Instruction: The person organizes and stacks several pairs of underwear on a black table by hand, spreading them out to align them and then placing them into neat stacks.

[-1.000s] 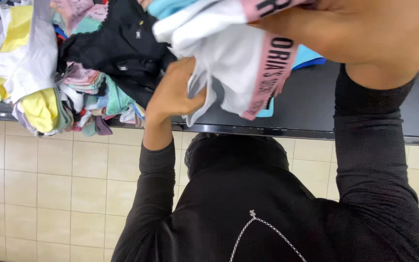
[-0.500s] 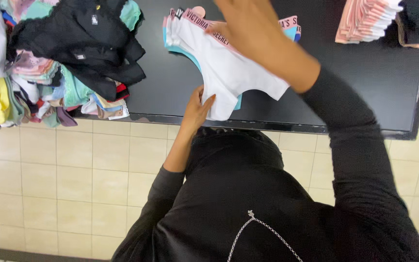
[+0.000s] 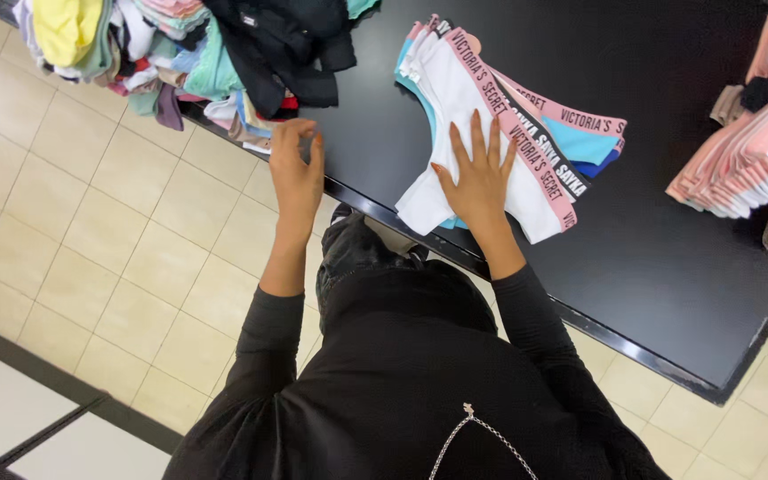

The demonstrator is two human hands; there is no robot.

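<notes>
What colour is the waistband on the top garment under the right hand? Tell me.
Pink, with dark lettering, on a white garment; the head view shows it, the right hand pressed flat on it.

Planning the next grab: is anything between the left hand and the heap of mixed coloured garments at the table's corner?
Nothing visible. The left hand hovers at the black table's edge, just short of the heap of mixed coloured garments, bare tabletop between. The right hand lies flat on the white underwear stack.

We are seeing white underwear (image 3: 455, 98) with pink bands, a black table (image 3: 668, 267), and beige floor tiles (image 3: 91, 231).
</notes>
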